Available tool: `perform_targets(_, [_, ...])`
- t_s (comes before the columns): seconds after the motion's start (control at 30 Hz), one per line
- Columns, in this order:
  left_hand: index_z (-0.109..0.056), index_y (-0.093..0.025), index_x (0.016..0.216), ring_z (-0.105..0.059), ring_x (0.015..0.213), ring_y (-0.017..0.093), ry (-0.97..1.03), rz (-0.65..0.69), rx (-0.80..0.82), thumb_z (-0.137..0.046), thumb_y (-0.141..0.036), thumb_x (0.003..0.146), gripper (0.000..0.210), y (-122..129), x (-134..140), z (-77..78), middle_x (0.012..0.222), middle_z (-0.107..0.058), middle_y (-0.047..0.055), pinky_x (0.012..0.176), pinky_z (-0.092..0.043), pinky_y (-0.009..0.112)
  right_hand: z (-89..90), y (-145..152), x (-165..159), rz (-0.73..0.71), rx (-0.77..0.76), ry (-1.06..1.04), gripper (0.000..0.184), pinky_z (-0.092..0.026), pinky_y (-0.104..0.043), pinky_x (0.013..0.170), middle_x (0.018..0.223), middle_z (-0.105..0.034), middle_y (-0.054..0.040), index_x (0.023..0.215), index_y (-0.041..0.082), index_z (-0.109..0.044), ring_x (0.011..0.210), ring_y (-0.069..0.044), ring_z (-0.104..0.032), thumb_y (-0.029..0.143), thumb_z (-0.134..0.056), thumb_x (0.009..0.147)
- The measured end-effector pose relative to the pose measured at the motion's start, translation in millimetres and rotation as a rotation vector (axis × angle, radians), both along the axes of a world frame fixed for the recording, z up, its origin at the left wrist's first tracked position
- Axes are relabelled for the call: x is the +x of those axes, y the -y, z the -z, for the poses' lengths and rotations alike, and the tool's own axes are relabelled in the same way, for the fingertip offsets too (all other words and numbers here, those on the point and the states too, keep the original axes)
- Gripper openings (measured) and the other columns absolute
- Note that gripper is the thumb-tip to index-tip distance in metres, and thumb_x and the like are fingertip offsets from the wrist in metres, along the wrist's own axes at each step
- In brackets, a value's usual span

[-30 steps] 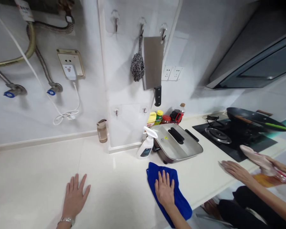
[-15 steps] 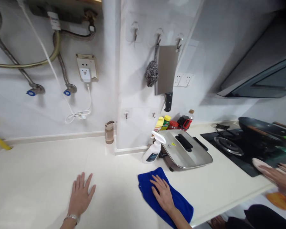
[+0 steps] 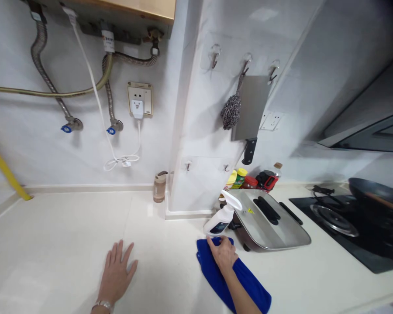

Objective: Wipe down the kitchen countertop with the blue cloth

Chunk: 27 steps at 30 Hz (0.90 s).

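Note:
My left hand [image 3: 117,271] lies flat on the white countertop [image 3: 65,244], fingers spread, holding nothing; a metal watch is on its wrist. On a blue cloth [image 3: 212,272], my right hand [image 3: 224,255] has its fingers curled around the cloth's far edge, thumb and index finger close to the fabric. Just beyond those fingers stands a white spray bottle [image 3: 218,220]. To its right sits an electric pan [image 3: 275,224] with a flat metal lid and black handle. My right forearm covers part of the cloth.
A brown water bottle [image 3: 159,186] stands by the wall pillar. Condiment bottles [image 3: 249,182] are behind the pan. A cleaver [image 3: 250,107] and a steel-wool scrubber [image 3: 231,112] hang from hooks. A wok [image 3: 373,196] rests on the black stove [image 3: 363,248] at right.
My right hand has gone from lying flat to curled fingers at the cloth's far edge. My left hand stays flat. The view has turned left; another person's hands at right have mostly left it.

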State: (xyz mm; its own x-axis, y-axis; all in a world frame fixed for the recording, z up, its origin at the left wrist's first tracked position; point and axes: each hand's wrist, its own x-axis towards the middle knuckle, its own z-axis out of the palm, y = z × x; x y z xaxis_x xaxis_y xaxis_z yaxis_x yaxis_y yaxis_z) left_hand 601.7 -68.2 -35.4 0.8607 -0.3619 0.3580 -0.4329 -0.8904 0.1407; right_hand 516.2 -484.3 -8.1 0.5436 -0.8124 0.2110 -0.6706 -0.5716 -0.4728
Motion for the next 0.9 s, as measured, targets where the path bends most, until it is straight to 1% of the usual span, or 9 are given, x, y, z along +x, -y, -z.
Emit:
perform_targets(0.2, [-0.045, -0.024, 0.147, -0.022, 0.15, 0.035, 0.021, 0.003, -0.019, -0.042, -0.054, 0.093, 0.062, 1.4, 0.4, 2.7, 0.163, -0.024, 0.015, 0.12, -0.024, 0.057, 0.3, -4.9, 28.3, 0.104, -0.028, 0.027, 0.106, -0.04, -0.071, 0.085, 0.108, -0.064, -0.0319, 0.136, 0.003, -0.048, 0.107, -0.05, -0.057, 0.088, -0.033, 0.075])
perform_targets(0.3, [-0.046, -0.024, 0.147, -0.022, 0.15, 0.035, 0.011, 0.0, -0.019, -0.043, -0.053, 0.093, 0.062, 1.1, 0.1, 1.5, 0.163, -0.025, 0.014, 0.12, -0.025, 0.057, -2.7, -7.5, 39.4, 0.16, 0.05, 0.121, 0.114, -0.036, -0.073, 0.087, 0.116, -0.06, -0.0347, 0.146, 0.004, -0.035, 0.111, -0.051, -0.055, 0.091, -0.037, 0.071])
perform_targets(0.4, [-0.046, -0.024, 0.147, -0.022, 0.15, 0.035, -0.003, -0.004, -0.016, -0.043, -0.052, 0.093, 0.062, 0.7, -0.2, 0.3, 0.162, -0.025, 0.014, 0.12, -0.025, 0.057, -8.7, -10.1, 51.4, 0.207, 0.139, 0.201, 0.116, -0.035, -0.074, 0.089, 0.132, -0.05, -0.0351, 0.15, 0.011, -0.026, 0.118, -0.05, -0.051, 0.09, -0.044, 0.068])
perform_targets(0.47, [-0.046, -0.024, 0.147, -0.021, 0.15, 0.034, -0.008, -0.007, -0.011, -0.044, -0.052, 0.092, 0.062, 0.5, -0.4, 0.4, 0.162, -0.025, 0.014, 0.12, -0.025, 0.057, -12.6, -11.1, 59.1, 0.257, 0.172, 0.234, 0.114, -0.034, -0.074, 0.091, 0.138, -0.044, -0.0359, 0.15, 0.012, -0.026, 0.122, -0.051, -0.048, 0.089, -0.047, 0.068])
perform_targets(0.57, [-0.044, -0.025, 0.148, -0.019, 0.151, 0.034, 0.003, -0.012, -0.002, -0.044, -0.052, 0.092, 0.062, 0.1, -0.5, 1.7, 0.163, -0.024, 0.013, 0.12, -0.025, 0.056, -17.1, -10.6, 66.7, 0.311, 0.22, 0.254, 0.108, -0.029, -0.077, 0.093, 0.137, -0.043, -0.0377, 0.146, 0.01, -0.03, 0.124, -0.052, -0.045, 0.086, -0.047, 0.07])
perform_targets(0.67, [-0.044, -0.025, 0.148, -0.02, 0.151, 0.034, 0.016, -0.009, 0.002, -0.045, -0.052, 0.092, 0.062, -0.5, -0.3, 2.4, 0.163, -0.024, 0.014, 0.12, -0.026, 0.057, -20.0, -7.9, 66.8, 0.279, 0.252, 0.242, 0.102, -0.029, -0.076, 0.095, 0.137, -0.044, -0.0365, 0.145, 0.009, -0.031, 0.127, -0.05, -0.044, 0.08, -0.049, 0.073])
perform_targets(0.73, [-0.045, -0.025, 0.148, -0.021, 0.15, 0.035, 0.018, -0.005, 0.004, -0.045, -0.052, 0.093, 0.062, -0.7, -0.1, 1.6, 0.163, -0.025, 0.014, 0.119, -0.028, 0.057, -21.1, -5.2, 62.9, 0.221, 0.271, 0.232, 0.097, -0.031, -0.071, 0.1, 0.138, -0.048, -0.0309, 0.145, 0.012, -0.03, 0.129, -0.046, -0.046, 0.073, -0.053, 0.073])
perform_targets(0.83, [-0.045, -0.025, 0.147, -0.025, 0.149, 0.035, 0.026, 0.0, 0.01, -0.044, -0.051, 0.093, 0.06, -0.4, -0.2, -0.7, 0.162, -0.026, 0.016, 0.117, -0.031, 0.058, -21.0, 1.6, 54.3, 0.12, 0.302, 0.207, 0.092, -0.036, -0.062, 0.104, 0.133, -0.057, -0.0219, 0.146, 0.016, -0.029, 0.122, -0.039, -0.055, 0.063, -0.058, 0.073])
perform_targets(0.9, [-0.046, -0.025, 0.147, -0.026, 0.148, 0.036, 0.033, 0.0, 0.012, -0.045, -0.05, 0.093, 0.059, 0.1, -0.3, -1.7, 0.162, -0.026, 0.016, 0.117, -0.032, 0.058, -20.2, 8.8, 49.0, 0.054, 0.325, 0.187, 0.09, -0.04, -0.057, 0.101, 0.126, -0.063, -0.0206, 0.145, 0.015, -0.031, 0.114, -0.038, -0.06, 0.059, -0.059, 0.072])
